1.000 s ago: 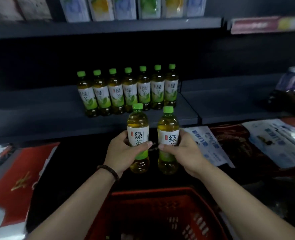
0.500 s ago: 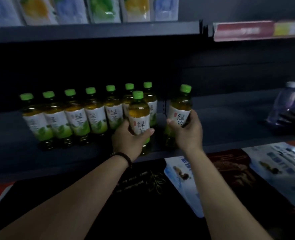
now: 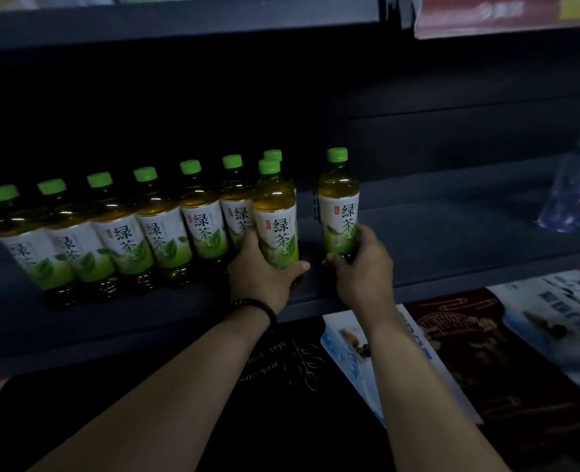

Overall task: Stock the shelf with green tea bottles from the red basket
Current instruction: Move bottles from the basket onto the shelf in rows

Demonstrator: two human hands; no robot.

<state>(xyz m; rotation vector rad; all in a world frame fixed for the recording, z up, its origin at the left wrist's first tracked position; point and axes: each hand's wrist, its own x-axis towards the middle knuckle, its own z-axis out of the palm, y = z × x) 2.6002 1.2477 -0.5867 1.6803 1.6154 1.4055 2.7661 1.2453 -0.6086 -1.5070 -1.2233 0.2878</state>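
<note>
- Head view: the left hand has its fingers wrapped around the lower body of a green tea bottle, thumb tip showing at the bottle's right side, so the hand is clamped on it.
- The right hand grips a second green tea bottle the same way, fingers closed around its lower part from the right.
- Both held bottles stand upright at the front of the dark shelf, apart from each other with a gap between them; whether their bases rest on the board cannot be told, as the hands cover them.
- Each bottle is clear plastic with amber-green liquid, a bright green screw cap, and a white label that fades to green with leaf artwork, black Chinese characters and a small red mark.
- A dark beaded bracelet sits on the left wrist.
- To the left of the left hand, a row of bottles of the same kind stands side by side on the shelf, running back toward the right; the nearest ones are just behind the left-hand bottle.
- At the far right of the shelf stands a clear water bottle with a white cap, well apart from the tea.
- Below the shelf edge lie printed packages in blue, white and dark red.
</note>
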